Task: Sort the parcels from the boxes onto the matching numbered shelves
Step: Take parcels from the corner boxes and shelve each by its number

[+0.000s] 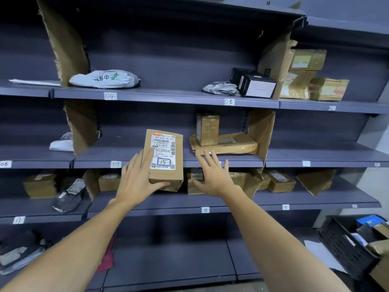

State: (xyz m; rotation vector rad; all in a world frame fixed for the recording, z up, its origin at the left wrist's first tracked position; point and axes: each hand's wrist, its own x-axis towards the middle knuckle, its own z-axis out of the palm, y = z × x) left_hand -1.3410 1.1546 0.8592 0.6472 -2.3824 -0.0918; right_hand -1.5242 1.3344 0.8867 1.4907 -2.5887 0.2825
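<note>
A: Parcel marked 15 (165, 159): brown carton, on end, label facing out, "15" boxed in pen low on the label.

B: Where does it sit?

A: In the bay over tag 15 (205, 210), its top edge crossing in front of the shelf lip (147, 163) above. Cannot tell if its base rests on the board or hangs just clear.

B: Grip?

A: Left hand (139, 178) at the carton's 8 o'clock. Fingers straight, laid up the left margin of the label; thumb stretched along the lower end. Pressed flat to it, not wrapped round.

B: The other hand?

A: Right hand (212, 175) at 4 o'clock, just beside the carton and apart from it. Fingers spread, holding nothing. A small brown box (194, 175) stands behind it on the same board.

B: Further out?

A: Tag 09 (115, 164) at 9 o'clock. At 2 o'clock, one level up, a flat brown packet (237, 145) with a taped upright box (207, 128) on top. Torn cardboard divider (261, 133) just past those. Far out at 4 o'clock, a black slatted crate (345, 247) holding mixed parcels.
</note>
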